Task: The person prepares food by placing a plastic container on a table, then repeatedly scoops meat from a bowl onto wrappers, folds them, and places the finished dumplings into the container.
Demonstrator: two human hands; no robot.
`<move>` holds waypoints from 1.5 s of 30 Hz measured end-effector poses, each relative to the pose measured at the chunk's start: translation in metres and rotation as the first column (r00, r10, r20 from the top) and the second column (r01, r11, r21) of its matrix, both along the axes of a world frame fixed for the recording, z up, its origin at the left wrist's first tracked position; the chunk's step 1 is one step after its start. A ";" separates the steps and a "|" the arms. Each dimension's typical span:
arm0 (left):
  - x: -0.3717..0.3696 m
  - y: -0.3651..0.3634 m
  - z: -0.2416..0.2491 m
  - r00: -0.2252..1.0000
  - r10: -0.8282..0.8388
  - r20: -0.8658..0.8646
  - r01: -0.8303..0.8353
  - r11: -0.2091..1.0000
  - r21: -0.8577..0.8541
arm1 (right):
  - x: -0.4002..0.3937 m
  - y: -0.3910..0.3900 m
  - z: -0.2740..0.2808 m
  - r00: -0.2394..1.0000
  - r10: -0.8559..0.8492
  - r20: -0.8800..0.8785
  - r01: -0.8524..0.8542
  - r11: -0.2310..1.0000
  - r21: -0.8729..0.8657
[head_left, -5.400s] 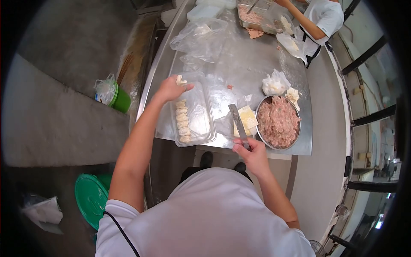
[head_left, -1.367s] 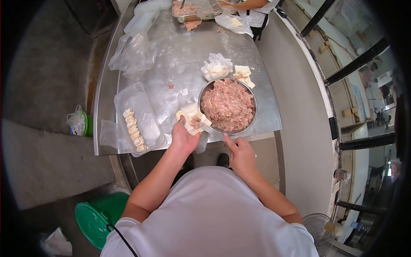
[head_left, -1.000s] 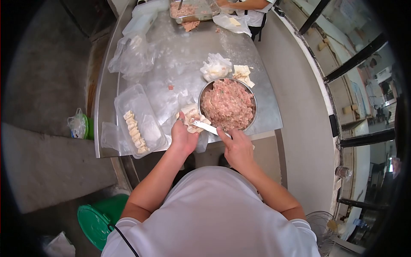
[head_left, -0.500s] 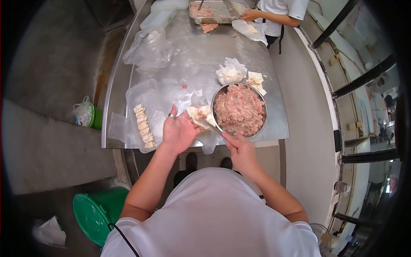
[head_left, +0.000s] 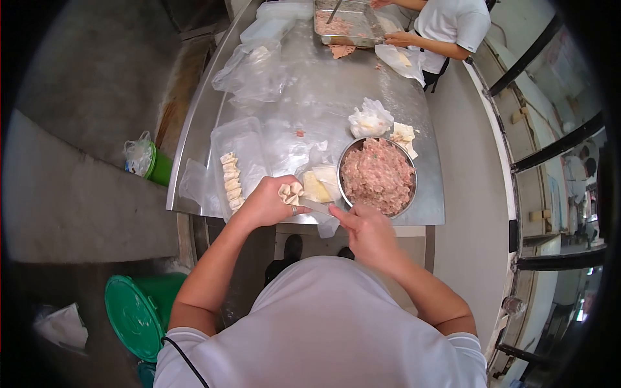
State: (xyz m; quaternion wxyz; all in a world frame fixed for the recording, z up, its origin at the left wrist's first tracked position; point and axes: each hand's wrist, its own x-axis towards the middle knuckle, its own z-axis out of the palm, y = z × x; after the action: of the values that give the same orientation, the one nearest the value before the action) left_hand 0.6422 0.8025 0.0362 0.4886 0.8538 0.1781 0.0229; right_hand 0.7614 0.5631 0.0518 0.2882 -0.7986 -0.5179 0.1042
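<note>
My left hand [head_left: 270, 202] is closed around a gathered dough wrapper [head_left: 290, 193]. In my right hand [head_left: 369, 231] is a flat metal spatula [head_left: 317, 207], its blade reaching to the wrapper. Flat wrappers [head_left: 315, 187] lie on the table between my hands and the bowl. The round metal bowl [head_left: 414, 187], heaped with minced meat [head_left: 378, 176], stands beyond my right hand. A clear plastic tray [head_left: 252, 139] on the left holds a row of folded dumplings [head_left: 231, 181].
A metal tray [head_left: 349, 40] of meat stands at the far end, near a co-worker [head_left: 453, 29]. Plastic bags [head_left: 259, 71] and a crumpled bag [head_left: 370, 118] lie on the steel table [head_left: 310, 97]. Green bins [head_left: 139, 313] stand on the floor at left.
My left hand has gone from open palm to closed, and the wrapper is now gathered up in it. The spatula has moved left with my right hand. The whole view has shifted slightly.
</note>
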 end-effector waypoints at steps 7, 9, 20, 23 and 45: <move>-0.007 -0.006 -0.018 0.992 -0.045 0.117 0.029 0.990 0.136 | 0.029 -0.024 0.061 0.999 0.022 0.028 -0.016 0.977 -0.213; -0.007 -0.010 -0.035 0.984 0.108 0.144 -0.087 0.986 -0.145 | 0.036 -0.032 0.055 0.995 -0.060 -0.081 0.045 0.984 -0.171; -0.010 -0.055 -0.048 0.951 0.153 0.268 -0.028 0.907 -0.420 | -0.008 0.038 -0.028 0.637 -0.094 -0.765 0.244 0.966 0.084; -0.016 -0.042 -0.030 0.995 -0.002 0.098 0.031 0.956 -0.292 | -0.006 0.051 -0.020 0.617 -0.098 -0.781 0.183 0.983 0.021; -0.001 0.240 -0.080 0.870 0.484 -0.098 -0.484 0.875 0.025 | -0.028 0.045 -0.049 0.551 -0.288 -0.783 0.353 0.931 -0.093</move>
State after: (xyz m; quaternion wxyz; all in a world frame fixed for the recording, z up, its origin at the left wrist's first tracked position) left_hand 0.6412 1.0420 -0.0436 0.4578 0.7820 0.4108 0.1010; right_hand 0.7334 0.6078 0.0031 0.5290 -0.7406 -0.1880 0.3691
